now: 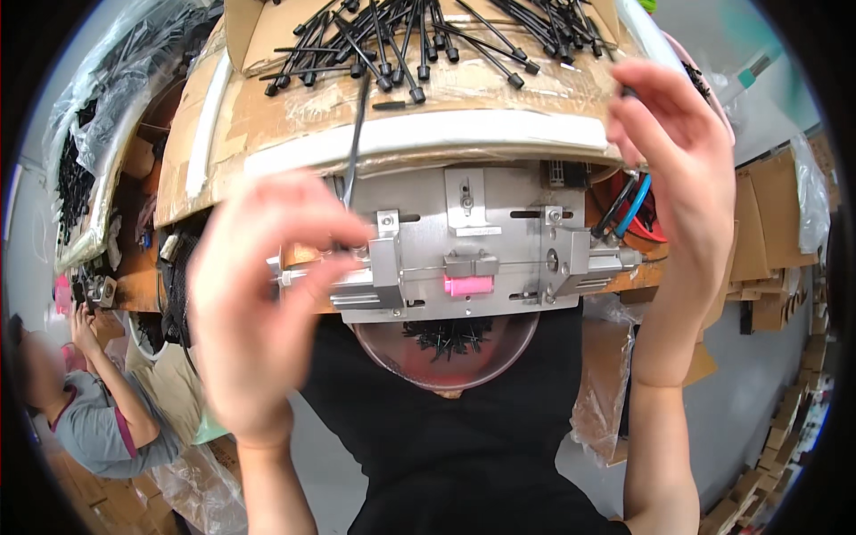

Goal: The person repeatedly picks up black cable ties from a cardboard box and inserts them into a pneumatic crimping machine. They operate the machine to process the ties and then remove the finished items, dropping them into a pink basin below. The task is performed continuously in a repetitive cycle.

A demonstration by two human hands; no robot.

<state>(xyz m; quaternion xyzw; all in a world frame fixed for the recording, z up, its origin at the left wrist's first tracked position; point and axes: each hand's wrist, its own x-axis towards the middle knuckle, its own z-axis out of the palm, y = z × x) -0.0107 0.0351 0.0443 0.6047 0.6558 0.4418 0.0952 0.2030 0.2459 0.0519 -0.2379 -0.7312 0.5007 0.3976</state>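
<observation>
My left hand (259,303) is blurred, left of a metal fixture (426,205). Its thumb and forefinger close together over something dark that I cannot make out. A long black rod (358,134) runs from the pile down behind this hand; whether the fingers touch it is hidden. Raised at the right, my right hand (682,147) pinches a small black piece (629,92) between thumb and forefinger. Between two metal clamp blocks, the left one (385,272) and the right one (567,259), the fixture carries a small pink part (469,285) under a thin rod.
Several black rods with thick heads (419,45) lie on a cardboard surface (267,116) behind a white padded edge (428,134). Below the fixture, a clear bowl (446,366) holds small black pieces. A person (107,401) sits at the far left. Blue and black cables (635,205) lie at right.
</observation>
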